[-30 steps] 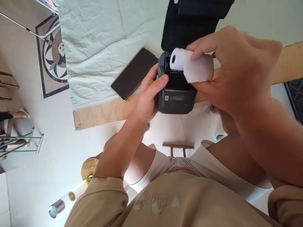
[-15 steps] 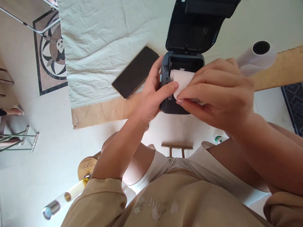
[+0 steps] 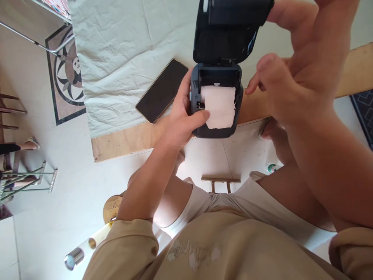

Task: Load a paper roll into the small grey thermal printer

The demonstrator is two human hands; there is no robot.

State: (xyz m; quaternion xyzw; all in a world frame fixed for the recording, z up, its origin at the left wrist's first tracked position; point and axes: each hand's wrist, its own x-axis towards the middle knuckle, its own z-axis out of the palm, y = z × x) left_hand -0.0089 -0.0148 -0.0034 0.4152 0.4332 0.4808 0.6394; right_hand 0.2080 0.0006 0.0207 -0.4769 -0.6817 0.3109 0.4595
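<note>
Closing lid (image 3: 230, 31) over paper (image 3: 219, 105) in printer (image 3: 217, 130)

Left hand (image 3: 182, 120) clamped on printer, thumb pinning paper flat; right hand (image 3: 294, 74) loosely apart by lid; best lowered squarely

Dark printer (image 3: 217, 103), lid open, white paper roll (image 3: 219, 105) inside.

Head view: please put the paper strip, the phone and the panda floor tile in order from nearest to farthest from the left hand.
1. The paper strip: the left hand presses its left edge with the thumb, on the printer.
2. The phone: lying on the cloth just left of the hand, beside its fingers.
3. The panda floor tile: far left, on the floor beyond the cloth edge.
</note>
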